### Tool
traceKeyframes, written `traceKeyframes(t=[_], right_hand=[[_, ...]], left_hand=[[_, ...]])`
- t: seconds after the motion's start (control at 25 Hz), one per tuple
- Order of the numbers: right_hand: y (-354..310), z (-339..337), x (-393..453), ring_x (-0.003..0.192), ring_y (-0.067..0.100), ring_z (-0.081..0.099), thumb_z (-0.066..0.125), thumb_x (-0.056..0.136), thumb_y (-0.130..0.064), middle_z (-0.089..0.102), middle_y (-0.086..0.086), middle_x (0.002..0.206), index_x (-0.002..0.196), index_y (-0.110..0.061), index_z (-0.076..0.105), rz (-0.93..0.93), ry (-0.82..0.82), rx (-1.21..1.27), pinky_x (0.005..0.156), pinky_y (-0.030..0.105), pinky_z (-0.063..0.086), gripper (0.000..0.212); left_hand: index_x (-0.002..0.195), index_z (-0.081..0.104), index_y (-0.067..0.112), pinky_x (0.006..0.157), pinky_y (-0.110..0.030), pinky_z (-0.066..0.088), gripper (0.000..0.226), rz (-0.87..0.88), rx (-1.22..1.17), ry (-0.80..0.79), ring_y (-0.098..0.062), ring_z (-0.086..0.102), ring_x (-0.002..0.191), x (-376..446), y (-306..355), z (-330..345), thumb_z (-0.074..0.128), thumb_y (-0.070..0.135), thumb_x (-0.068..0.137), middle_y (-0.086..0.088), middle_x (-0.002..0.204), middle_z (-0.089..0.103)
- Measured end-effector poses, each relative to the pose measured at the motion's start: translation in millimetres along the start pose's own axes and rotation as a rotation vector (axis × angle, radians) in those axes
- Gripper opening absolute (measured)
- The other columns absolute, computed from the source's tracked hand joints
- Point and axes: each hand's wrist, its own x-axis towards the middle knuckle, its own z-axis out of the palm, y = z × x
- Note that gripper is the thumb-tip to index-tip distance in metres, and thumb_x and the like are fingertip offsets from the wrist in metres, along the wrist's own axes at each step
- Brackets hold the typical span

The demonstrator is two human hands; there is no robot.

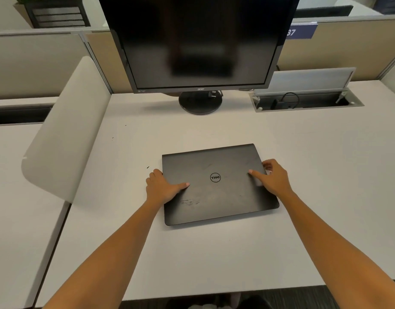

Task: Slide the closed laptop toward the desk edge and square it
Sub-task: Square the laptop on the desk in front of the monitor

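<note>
Both hands, left (162,186) and right (272,177), clasp the closed laptop's (216,186) side edges.

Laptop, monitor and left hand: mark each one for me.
Laptop (216,197): head view, bare lid below the logo.
Monitor (198,41): head view, middle of dark screen.
Left hand (163,185): head view, back of hand.

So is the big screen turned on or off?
It looks off: the monitor is dark all over, showing only faint reflections.

a dark monitor (198,41) is standing at the back, beside an open cable tray (308,100); a curved divider (65,130) is standing left.
</note>
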Motion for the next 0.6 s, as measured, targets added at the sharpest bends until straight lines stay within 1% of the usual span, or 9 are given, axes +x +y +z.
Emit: traceKeyframes(t=[0.04,0.12,0.24,0.32,0.4,0.48,0.52,0.6], right_hand=[[1.6,1.8,-0.4,0.117,0.025,0.057,0.082,0.078,-0.04,0.06,0.006,0.129,0.133,-0.012,0.052,-0.01,-0.028,0.037,0.099,0.032,0.045,0.069],[6.2,3.6,-4.2,0.127,0.025,0.054,0.083,0.078,-0.037,0.055,0.007,0.141,0.142,-0.015,0.046,-0.034,-0.038,0.095,0.105,0.032,0.043,0.076],[11.9,7.5,-12.0,0.134,0.022,0.05,0.078,0.084,-0.033,0.05,0.004,0.149,0.149,-0.016,0.041,-0.092,-0.027,0.152,0.107,0.026,0.038,0.076],[15.0,11.7,-14.0,0.138,0.021,0.046,0.074,0.087,-0.034,0.045,0.001,0.153,0.152,-0.018,0.038,-0.117,-0.026,0.1,0.107,0.024,0.035,0.077],[16.4,11.9,-13.8,0.141,0.021,0.043,0.077,0.084,-0.037,0.042,-0.001,0.156,0.154,-0.019,0.035,-0.11,-0.05,0.07,0.109,0.026,0.034,0.084],[18.4,9.2,-13.0,0.142,0.021,0.041,0.081,0.08,-0.038,0.039,-0.001,0.158,0.156,-0.02,0.032,-0.099,-0.067,0.059,0.112,0.03,0.035,0.092],[19.5,7.8,-13.4,0.143,0.022,0.04,0.082,0.079,-0.038,0.038,-0.001,0.159,0.156,-0.02,0.031,-0.094,-0.073,0.059,0.113,0.032,0.035,0.095],[22.6,6.3,-16.0,0.144,0.022,0.04,0.083,0.077,-0.038,0.038,-0.001,0.159,0.157,-0.02,0.029,-0.086,-0.081,0.071,0.113,0.033,0.035,0.098]], left_hand=[[0.123,0.049,0.006,0.098,-0.047,0.049,0.097,0.042,-0.02,0.042,-0.03,0.047,0.121,-2.4,-4.0,1.8,0.088,0.064,0.055,-0.008,0.121,0.051],[0.124,0.049,0.008,0.099,-0.042,0.047,0.093,0.102,-0.096,0.083,-0.028,0.044,0.12,-7.9,-10.9,6.3,0.089,0.059,0.058,-0.005,0.121,0.049],[0.133,0.041,0.012,0.106,-0.037,0.043,0.089,0.172,-0.302,0.072,-0.022,0.043,0.123,-18.3,-18.8,14.2,0.092,0.041,0.066,0.0,0.126,0.041],[0.142,0.036,0.016,0.112,-0.037,0.041,0.098,0.196,-0.414,0.056,-0.018,0.045,0.127,-24.6,-23.9,19.3,0.094,0.035,0.065,0.002,0.136,0.042],[0.153,0.027,0.018,0.114,-0.029,0.033,0.114,0.201,-0.428,0.042,-0.014,0.039,0.137,-30.1,-25.3,21.7,0.095,0.035,0.064,0.003,0.151,0.038],[0.158,0.02,0.019,0.113,-0.024,0.028,0.121,0.202,-0.423,0.034,-0.009,0.034,0.141,-32.3,-23.6,20.9,0.094,0.035,0.064,0.006,0.159,0.032],[0.159,0.019,0.019,0.115,-0.025,0.028,0.121,0.206,-0.422,0.032,-0.008,0.033,0.142,-32.7,-23.7,20.9,0.094,0.036,0.065,0.007,0.16,0.031],[0.159,0.019,0.019,0.12,-0.031,0.028,0.121,0.212,-0.415,0.032,-0.013,0.031,0.147,-33.7,-26.4,21.5,0.094,0.036,0.065,0.006,0.162,0.03]])
